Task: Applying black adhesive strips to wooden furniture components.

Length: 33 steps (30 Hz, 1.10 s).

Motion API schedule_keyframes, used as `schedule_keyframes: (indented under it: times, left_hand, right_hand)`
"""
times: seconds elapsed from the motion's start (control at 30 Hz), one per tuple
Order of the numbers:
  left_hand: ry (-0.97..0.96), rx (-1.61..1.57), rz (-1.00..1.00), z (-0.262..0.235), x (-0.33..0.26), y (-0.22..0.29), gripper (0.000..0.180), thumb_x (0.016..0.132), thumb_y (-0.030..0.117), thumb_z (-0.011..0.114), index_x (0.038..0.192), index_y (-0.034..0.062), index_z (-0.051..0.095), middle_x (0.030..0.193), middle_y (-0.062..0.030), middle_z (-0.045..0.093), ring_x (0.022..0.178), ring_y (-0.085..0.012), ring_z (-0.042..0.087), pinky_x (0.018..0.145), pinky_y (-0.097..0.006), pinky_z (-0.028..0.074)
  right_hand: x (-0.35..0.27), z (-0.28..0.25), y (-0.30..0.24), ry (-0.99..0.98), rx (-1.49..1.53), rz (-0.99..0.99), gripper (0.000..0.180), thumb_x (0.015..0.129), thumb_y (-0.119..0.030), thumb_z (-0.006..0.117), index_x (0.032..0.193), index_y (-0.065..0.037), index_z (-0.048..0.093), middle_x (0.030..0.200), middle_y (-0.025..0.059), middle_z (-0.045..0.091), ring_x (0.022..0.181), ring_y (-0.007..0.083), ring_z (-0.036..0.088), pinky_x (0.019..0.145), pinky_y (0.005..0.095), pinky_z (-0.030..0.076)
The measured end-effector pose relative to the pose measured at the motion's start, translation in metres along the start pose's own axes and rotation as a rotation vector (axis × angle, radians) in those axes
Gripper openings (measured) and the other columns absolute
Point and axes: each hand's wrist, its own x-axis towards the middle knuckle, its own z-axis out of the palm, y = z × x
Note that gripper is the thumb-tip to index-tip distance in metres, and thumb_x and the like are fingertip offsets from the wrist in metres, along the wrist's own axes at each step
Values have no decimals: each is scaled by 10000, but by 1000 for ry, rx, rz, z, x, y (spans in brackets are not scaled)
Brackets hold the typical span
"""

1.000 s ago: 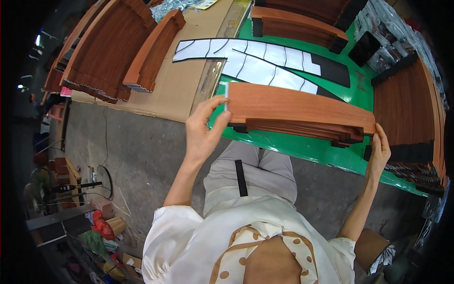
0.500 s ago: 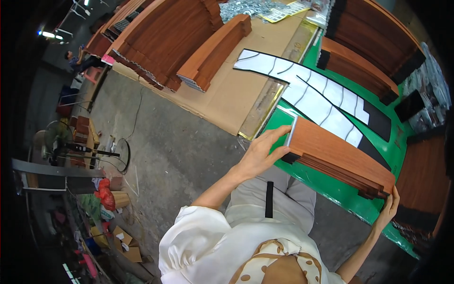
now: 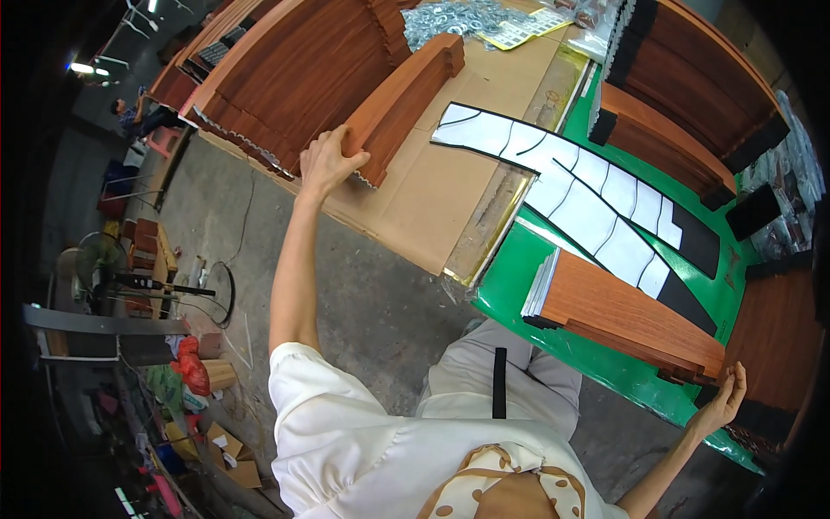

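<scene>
My left hand (image 3: pixel 328 162) reaches to the near end of a low stack of curved wood-grain panels (image 3: pixel 399 99) on the cardboard-covered table. Its fingers and thumb close round that end; how many panels they grip is hidden. In front of me, another small stack of wood-grain panels (image 3: pixel 635 311) lies on the green table top (image 3: pixel 510 281), its pale left ends slightly fanned. Beside this stack's right end is my right hand (image 3: pixel 724 402), fingers loosely bent and apart, holding nothing. Behind the stack lie white curved strips with black edges and dark lines (image 3: pixel 596 199).
Taller panel stacks stand at the back left (image 3: pixel 303 78), back right (image 3: pixel 692 78) and right edge (image 3: pixel 774 337). Metal hardware (image 3: pixel 467 24) is heaped at the far end, near a yellow-edged sheet (image 3: pixel 527 28). A dark phone-like slab (image 3: pixel 752 212) lies by plastic bags. A fan (image 3: pixel 99 264) stands at left.
My left hand has left the near stack's left end and moved up and left to the stack on the cardboard. My right hand has drawn slightly off the near stack's right end.
</scene>
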Motion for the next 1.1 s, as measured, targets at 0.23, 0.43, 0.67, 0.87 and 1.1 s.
schedule_keyframes:
  times: [0.23, 0.43, 0.67, 0.87, 1.1]
  left_hand:
    - [-78, -1142, -281, -42, -8, -3, 534, 810, 425, 582, 1155, 17, 591, 940, -62, 604, 813, -137, 547, 684, -323, 442]
    - [-354, -1550, -85, -80, -83, 108, 590, 820, 387, 559, 1239, -25, 512, 1194, -133, 548, 1105, -221, 518, 934, -354, 391]
    - [-834, -1436, 260, -85, -136, 210, 521, 821, 366, 548, 1138, -45, 586, 1087, -115, 592, 1030, -187, 523, 929, -314, 363]
    - [-935, -991, 548, -86, -149, 255, 578, 838, 466, 519, 1113, -36, 603, 1024, -119, 616, 978, -189, 547, 881, -324, 411]
    - [-660, -828, 640, -58, -157, 259, 355, 783, 161, 691, 1063, -27, 583, 960, -113, 639, 871, -169, 587, 776, -281, 457]
  right_hand:
    - [2, 15, -23, 15, 30, -95, 165, 942, -16, 473, 1005, 16, 621, 1078, 84, 603, 1024, 148, 549, 933, 301, 439]
    - [-11, 72, -105, -261, -209, -667, 203, 804, 55, 558, 986, -1, 629, 1064, 128, 609, 1048, 289, 560, 960, 400, 419]
    - [-12, 119, -169, -359, -549, -1051, 542, 680, -190, 725, 1196, -123, 571, 1284, 65, 521, 1231, 256, 455, 1067, 549, 204]
    - [4, 85, -140, -535, -567, -911, 388, 665, -144, 713, 1035, -92, 612, 973, 45, 616, 902, 238, 586, 832, 401, 438]
    - [5, 92, -109, -704, -522, -785, 371, 693, -127, 704, 1043, -76, 591, 934, 50, 606, 856, 227, 569, 764, 351, 437]
